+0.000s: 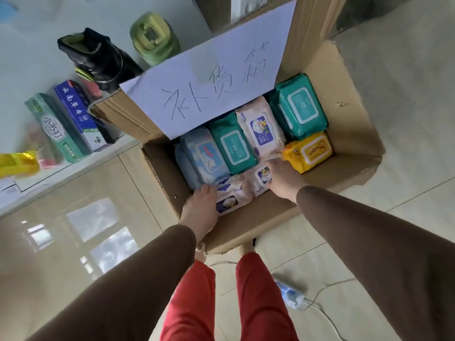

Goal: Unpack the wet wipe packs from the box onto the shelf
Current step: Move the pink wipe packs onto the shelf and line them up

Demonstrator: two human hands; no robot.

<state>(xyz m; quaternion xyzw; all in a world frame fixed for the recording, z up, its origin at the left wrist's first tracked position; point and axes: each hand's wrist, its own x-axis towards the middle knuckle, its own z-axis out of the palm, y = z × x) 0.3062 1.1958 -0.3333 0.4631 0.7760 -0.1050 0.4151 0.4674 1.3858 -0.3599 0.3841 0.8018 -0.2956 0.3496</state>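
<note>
An open cardboard box [354, 134] stands on the floor, holding several wet wipe packs: a blue pack [203, 156], two teal packs [232, 146] [299, 108], a yellow pack [310, 151] and pink-white packs [261, 130]. My left hand [199, 210] rests on the left end of a pink-white pack [231, 195] at the box's near wall. My right hand [283, 178] lies on another pink-white pack [261, 179] beside it. Whether either hand grips its pack is unclear. The white shelf [73, 166] is at the left.
A white paper sheet [209, 77] with handwriting is fixed to the box's far flap. On the shelf stand toothpaste boxes [73, 119], a black boot [98, 57], a green container [154, 38] and a yellow packet [18, 163]. A white cable with a plug [293, 295] lies on the tiled floor.
</note>
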